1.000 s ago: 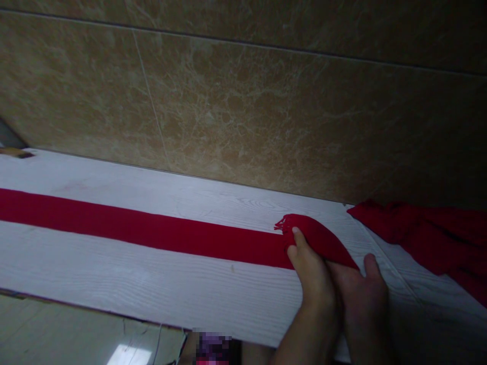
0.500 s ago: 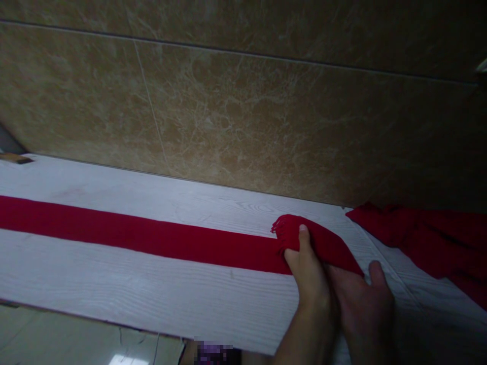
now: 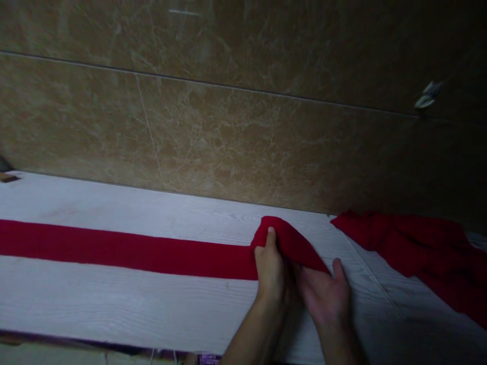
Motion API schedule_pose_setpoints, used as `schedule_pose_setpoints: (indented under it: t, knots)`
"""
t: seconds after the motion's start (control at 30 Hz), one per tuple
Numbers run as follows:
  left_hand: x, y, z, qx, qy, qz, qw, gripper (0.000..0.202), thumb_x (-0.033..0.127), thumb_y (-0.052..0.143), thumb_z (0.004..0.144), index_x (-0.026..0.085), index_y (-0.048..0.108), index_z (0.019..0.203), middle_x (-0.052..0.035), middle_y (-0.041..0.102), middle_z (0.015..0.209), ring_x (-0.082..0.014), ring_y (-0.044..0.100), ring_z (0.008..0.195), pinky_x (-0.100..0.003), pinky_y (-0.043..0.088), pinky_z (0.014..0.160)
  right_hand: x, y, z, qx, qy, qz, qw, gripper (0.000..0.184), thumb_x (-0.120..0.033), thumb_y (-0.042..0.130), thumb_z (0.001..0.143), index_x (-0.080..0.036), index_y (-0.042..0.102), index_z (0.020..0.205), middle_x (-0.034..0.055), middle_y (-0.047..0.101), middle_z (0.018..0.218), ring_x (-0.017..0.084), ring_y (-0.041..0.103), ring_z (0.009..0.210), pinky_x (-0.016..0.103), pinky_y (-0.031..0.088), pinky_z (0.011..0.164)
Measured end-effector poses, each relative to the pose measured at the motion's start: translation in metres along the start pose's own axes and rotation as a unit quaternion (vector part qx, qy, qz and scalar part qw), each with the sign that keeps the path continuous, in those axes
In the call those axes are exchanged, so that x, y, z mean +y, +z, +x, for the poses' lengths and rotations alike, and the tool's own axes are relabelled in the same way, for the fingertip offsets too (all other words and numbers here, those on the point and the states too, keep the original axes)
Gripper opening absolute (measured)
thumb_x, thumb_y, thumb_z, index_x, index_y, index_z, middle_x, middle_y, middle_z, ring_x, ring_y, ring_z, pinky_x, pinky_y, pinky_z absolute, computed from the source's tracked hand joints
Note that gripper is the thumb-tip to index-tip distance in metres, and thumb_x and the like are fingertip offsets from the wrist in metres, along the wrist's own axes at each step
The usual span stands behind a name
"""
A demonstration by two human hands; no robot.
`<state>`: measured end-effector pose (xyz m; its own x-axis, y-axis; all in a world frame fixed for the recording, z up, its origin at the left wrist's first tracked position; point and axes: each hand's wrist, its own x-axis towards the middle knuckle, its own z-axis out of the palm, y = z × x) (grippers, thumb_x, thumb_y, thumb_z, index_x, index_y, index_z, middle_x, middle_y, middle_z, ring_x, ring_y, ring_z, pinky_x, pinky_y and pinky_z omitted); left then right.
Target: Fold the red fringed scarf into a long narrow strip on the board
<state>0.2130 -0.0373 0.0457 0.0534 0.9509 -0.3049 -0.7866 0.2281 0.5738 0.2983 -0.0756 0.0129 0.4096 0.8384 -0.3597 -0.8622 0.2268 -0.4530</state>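
A long red scarf lies flat in a narrow strip, and its right end is lifted and doubled back over itself. My left hand grips that folded end, thumb pressed on top and fingers curled under the cloth. Just to its right, my right hand is palm up, thumb stretched away. Its fingertips reach beneath the lifted part of the scarf, which hides them. The scarf's fringe is out of sight in the fold.
A white wood-grain table carries the scarf along a brown marbled tile wall. More red cloth lies bunched at the right, past a seam in the tabletop. A small brown block sits at the far left, and a whitish fitting hangs on the wall.
The fringe that showed at the scarf's folded end is now tucked out of view. My left thumb still presses the cloth. Both hands appear further left as the view shifts.
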Motion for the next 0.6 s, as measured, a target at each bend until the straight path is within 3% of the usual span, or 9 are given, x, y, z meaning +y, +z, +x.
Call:
schedule_pose_setpoints:
  t: [0.17, 0.3, 0.43, 0.6]
  knots:
    - [0.057, -0.026, 0.005, 0.013, 0.068, 0.123, 0.99, 0.047, 0.052, 0.075, 0.075, 0.022, 0.047, 0.053, 0.0044, 0.046, 0.05, -0.0098, 0.041, 0.046, -0.022, 0.033, 0.043, 0.02, 0.018, 0.001, -0.02, -0.019, 0.032, 0.999, 0.06, -0.058, 0.033, 0.102, -0.014, 0.071, 0.116, 0.0109, 0.078, 0.107, 0.025, 0.067, 0.118, 0.049, 0.042, 0.115]
    - [0.09, -0.055, 0.013, 0.043, 0.109, 0.189, 0.975, 0.048, 0.05, 0.076, 0.076, 0.023, 0.044, 0.051, 0.0079, 0.033, 0.044, -0.0078, 0.028, 0.04, -0.023, 0.02, 0.038, 0.029, 0.025, 0.0, -0.027, -0.01, 0.04, 0.999, 0.061, -0.059, 0.031, 0.103, -0.014, 0.071, 0.114, 0.0108, 0.078, 0.106, 0.024, 0.068, 0.116, 0.047, 0.043, 0.115]
    - [0.108, -0.081, 0.023, 0.057, 0.155, 0.217, 0.962, 0.035, 0.044, 0.076, 0.077, 0.022, 0.056, 0.058, 0.0085, 0.031, 0.042, -0.0092, 0.027, 0.04, -0.024, 0.022, 0.038, 0.031, 0.027, -0.004, -0.018, 0.0, 0.053, 0.998, 0.061, -0.06, 0.033, 0.103, -0.014, 0.071, 0.116, 0.01, 0.078, 0.107, 0.023, 0.069, 0.112, 0.044, 0.047, 0.111]
    - [0.121, -0.096, 0.029, 0.089, 0.117, 0.182, 0.972, 0.036, 0.042, 0.08, 0.07, 0.021, 0.053, 0.057, 0.0091, 0.033, 0.044, -0.0081, 0.029, 0.04, -0.022, 0.025, 0.038, 0.03, 0.028, -0.009, 0.001, 0.001, 0.078, 0.997, 0.058, -0.059, 0.035, 0.103, -0.015, 0.071, 0.117, 0.0091, 0.078, 0.104, 0.022, 0.072, 0.106, 0.041, 0.054, 0.101]
